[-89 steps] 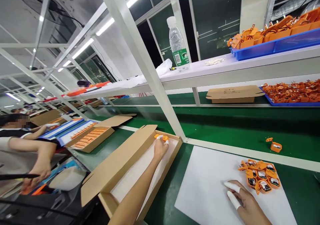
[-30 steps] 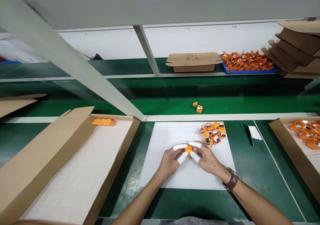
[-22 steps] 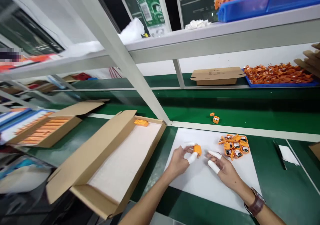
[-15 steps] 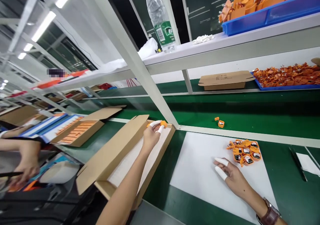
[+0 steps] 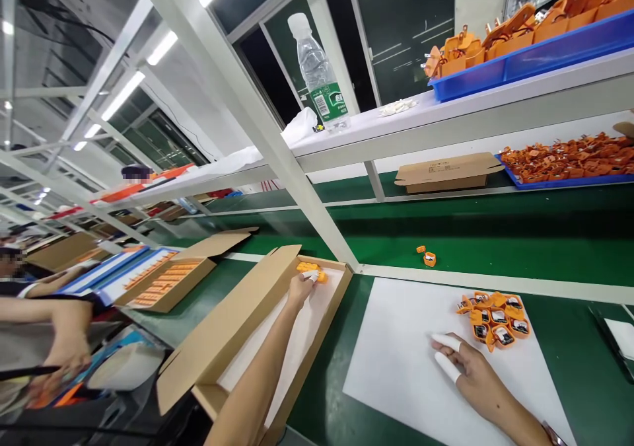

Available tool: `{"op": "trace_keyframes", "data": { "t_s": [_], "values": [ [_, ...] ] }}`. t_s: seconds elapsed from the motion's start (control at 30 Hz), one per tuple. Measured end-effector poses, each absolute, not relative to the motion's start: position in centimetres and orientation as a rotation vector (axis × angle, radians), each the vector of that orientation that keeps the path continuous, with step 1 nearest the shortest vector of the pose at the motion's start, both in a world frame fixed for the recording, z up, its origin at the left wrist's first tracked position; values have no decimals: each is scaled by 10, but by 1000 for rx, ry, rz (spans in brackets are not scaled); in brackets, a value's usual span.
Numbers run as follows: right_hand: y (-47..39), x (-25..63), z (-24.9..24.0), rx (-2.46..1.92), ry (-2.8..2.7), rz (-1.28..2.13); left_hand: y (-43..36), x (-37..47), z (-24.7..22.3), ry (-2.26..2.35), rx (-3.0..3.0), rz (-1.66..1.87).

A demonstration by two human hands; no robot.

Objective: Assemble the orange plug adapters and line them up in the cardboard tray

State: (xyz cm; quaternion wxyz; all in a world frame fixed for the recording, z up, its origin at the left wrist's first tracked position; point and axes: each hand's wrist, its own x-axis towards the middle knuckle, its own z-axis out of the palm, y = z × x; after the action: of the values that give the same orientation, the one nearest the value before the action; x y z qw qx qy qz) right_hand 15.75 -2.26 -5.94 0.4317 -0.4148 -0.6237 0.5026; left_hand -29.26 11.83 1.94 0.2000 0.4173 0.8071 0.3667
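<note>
My left hand (image 5: pixel 301 290) reaches into the far end of an open, paper-lined cardboard box (image 5: pixel 247 327). White covers sit on its finger and thumb tips, which close on a small orange plastic piece (image 5: pixel 321 277). More orange pieces (image 5: pixel 308 267) lie beside it against the box's far wall. My right hand (image 5: pixel 465 363), also with white-covered fingertips, hovers low over a white sheet (image 5: pixel 386 340). Its thumb and forefinger are apart with nothing between them. Right of it on the sheet is a cluster of open orange plastic housings (image 5: pixel 498 317) with white and black parts inside.
One open orange housing (image 5: pixel 428 258) lies on the green surface behind the sheet. A slanting metal post (image 5: pixel 317 215) rises beside the box. Above are a water bottle (image 5: pixel 321 76) and a blue tray (image 5: pixel 535 56) of orange plugs. A co-worker's hand (image 5: pixel 64 353) is at left.
My left hand has lowered the orange piece to the box's inner end, and orange pieces beside it now show. The right hand has kept its pose. The camera view has shifted slightly.
</note>
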Motion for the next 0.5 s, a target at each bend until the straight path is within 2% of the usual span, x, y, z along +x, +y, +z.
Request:
{"op": "trace_keyframes", "data": {
  "t_s": [0.23,0.5],
  "values": [
    [-22,160,-53,-1025,-1555,1239,112,-302,-2,2212,1005,1020],
    [-22,157,-49,-1053,-1619,1225,110,-300,-2,2247,1210,898]
  ]
}}
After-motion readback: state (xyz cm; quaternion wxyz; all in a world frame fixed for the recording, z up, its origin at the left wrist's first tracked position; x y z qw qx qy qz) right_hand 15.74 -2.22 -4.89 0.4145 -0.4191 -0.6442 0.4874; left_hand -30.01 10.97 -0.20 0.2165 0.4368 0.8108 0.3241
